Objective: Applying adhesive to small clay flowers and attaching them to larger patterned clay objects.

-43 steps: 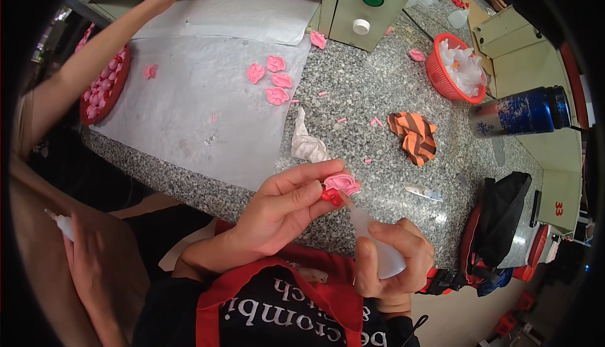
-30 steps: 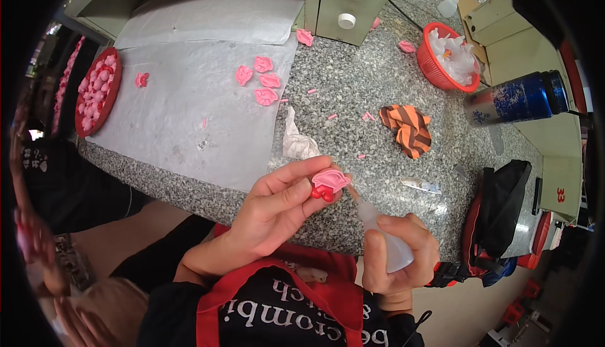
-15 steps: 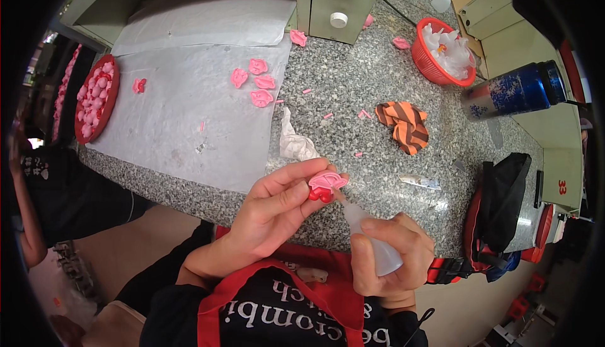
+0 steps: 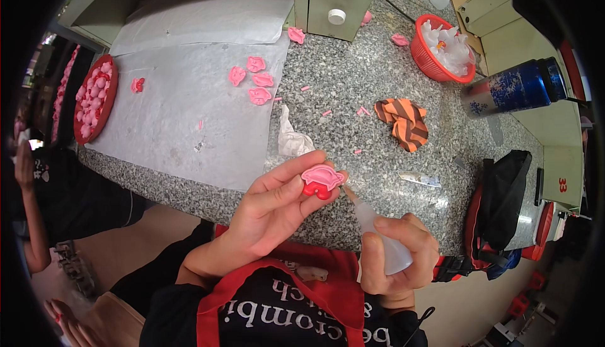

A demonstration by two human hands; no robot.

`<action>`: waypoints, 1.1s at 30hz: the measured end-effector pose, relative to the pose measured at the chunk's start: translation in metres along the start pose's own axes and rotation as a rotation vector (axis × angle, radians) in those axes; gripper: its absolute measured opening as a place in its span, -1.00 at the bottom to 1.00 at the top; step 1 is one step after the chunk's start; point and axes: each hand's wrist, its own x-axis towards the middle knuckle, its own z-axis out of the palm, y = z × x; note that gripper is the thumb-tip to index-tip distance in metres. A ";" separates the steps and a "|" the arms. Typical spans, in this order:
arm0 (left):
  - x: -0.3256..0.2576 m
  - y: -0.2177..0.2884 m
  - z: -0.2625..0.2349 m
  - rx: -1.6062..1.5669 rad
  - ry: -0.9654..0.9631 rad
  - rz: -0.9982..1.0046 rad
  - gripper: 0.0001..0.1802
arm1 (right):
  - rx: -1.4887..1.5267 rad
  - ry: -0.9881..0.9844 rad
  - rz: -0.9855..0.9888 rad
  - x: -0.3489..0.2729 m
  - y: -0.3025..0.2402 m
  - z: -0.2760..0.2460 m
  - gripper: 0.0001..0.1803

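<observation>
My left hand (image 4: 271, 205) pinches a small pink moulded piece (image 4: 322, 176) that has a red rounded part (image 4: 318, 190) along its lower side. Wrapped in the fingers of my right hand (image 4: 400, 252) is a translucent white squeeze bottle (image 4: 377, 227). Its thin nozzle tip points up and left, close to the right edge of the pink piece; a small gap seems to lie between them. A crumpled white tissue (image 4: 293, 134) rests just beyond my left fingers.
Several pink pieces (image 4: 259, 96) lie on the white paper sheet (image 4: 183, 120). A red basin (image 4: 107, 108) of pink parts stands left, a red basket (image 4: 435, 63) of bottles far right. An orange-brown striped cloth (image 4: 406, 126), a blade (image 4: 420, 179) and a blue bottle (image 4: 513, 89) are on the right.
My right hand has drawn the squeeze bottle slightly right and down, its nozzle leaving the piece's face. My left hand has turned the piece and shifted it slightly left and up.
</observation>
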 end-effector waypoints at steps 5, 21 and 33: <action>0.001 0.001 0.000 0.002 -0.005 0.008 -0.57 | -0.013 -0.024 0.034 0.000 -0.002 -0.002 -0.69; 0.001 0.002 0.000 -0.019 -0.005 0.014 -0.54 | -0.026 -0.018 0.011 0.001 -0.001 -0.002 -0.70; 0.001 0.000 -0.003 0.069 -0.033 0.071 -0.56 | -0.004 -0.039 0.005 0.002 -0.002 -0.001 -0.71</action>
